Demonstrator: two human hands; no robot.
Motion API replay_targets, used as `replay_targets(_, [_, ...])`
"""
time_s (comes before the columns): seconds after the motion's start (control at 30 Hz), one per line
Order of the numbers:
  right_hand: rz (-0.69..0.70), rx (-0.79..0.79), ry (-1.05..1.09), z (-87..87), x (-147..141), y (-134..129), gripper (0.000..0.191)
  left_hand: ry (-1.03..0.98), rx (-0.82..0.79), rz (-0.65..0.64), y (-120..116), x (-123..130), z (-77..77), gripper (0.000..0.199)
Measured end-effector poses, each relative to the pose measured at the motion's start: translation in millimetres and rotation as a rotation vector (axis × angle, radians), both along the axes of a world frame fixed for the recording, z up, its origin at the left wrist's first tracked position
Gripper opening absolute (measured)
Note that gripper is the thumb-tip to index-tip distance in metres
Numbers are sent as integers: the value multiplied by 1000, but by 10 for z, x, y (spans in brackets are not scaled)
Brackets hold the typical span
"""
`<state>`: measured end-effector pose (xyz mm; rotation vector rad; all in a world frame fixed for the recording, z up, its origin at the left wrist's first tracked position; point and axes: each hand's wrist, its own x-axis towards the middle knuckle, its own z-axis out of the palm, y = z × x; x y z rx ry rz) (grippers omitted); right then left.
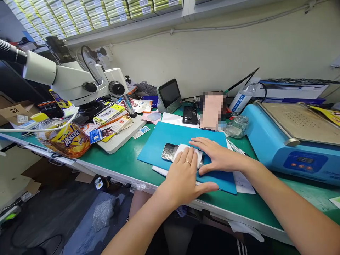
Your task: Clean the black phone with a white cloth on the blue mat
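Observation:
A phone [167,152] with a dark, reflective face lies flat on the blue mat [154,143]. Over its middle and right part is a white wipe or tissue [181,148], partly hidden by fingers. My left hand [183,173] rests on this wipe, its fingers stretched flat and its thumb pointing out to the right; a ring shows on one finger. Around the phone's right end is my right hand [219,156], fingers and thumb spread apart. Whether its fingertips touch the phone's edges I cannot tell.
A blue heating plate machine [278,141] stands right, beside a glass jar [237,126] and a plastic bottle [241,99]. Behind the mat are a black phone [190,115] and a small display [170,94]. A microscope [77,83] and a drink bottle [63,136] stand left.

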<state>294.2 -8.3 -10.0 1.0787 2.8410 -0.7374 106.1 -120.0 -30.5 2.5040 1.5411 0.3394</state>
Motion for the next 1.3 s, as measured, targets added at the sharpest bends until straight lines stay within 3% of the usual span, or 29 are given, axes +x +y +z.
replay_targets(0.17, [-7, 5, -5, 19, -6, -10, 117, 15, -5, -4, -137, -276, -25, 101])
replay_targets(0.33, [-3, 11, -2, 33, -22, -22, 122, 69, 8, 113, 26, -506, -32, 93])
replay_targets(0.5, [-14, 4, -23, 14, -8, -19, 117, 93, 8, 173, 142, -247, -10, 104])
replay_targets(0.7, [-13, 11, -15, -42, 20, 15, 117, 61, 37, 93, -8, 139, -3, 109])
replay_targets(0.8, [3, 23, 12, -49, 25, 18, 117, 55, 44, 57, -102, 107, -20, 107])
replay_targets(0.9, [12, 32, 21, -27, 12, 4, 115, 59, 42, 32, -113, -112, -36, 104])
replay_targets(1.07, [13, 13, 1, 17, -9, -16, 116, 84, 29, 156, 81, -471, -43, 92])
replay_targets(1.17, [12, 15, 22, 2, 5, -7, 114, 89, 19, 204, 157, -396, -44, 96])
replay_targets(1.3, [19, 17, 25, -19, 13, 5, 109, 87, 19, 217, 97, -41, -36, 108])
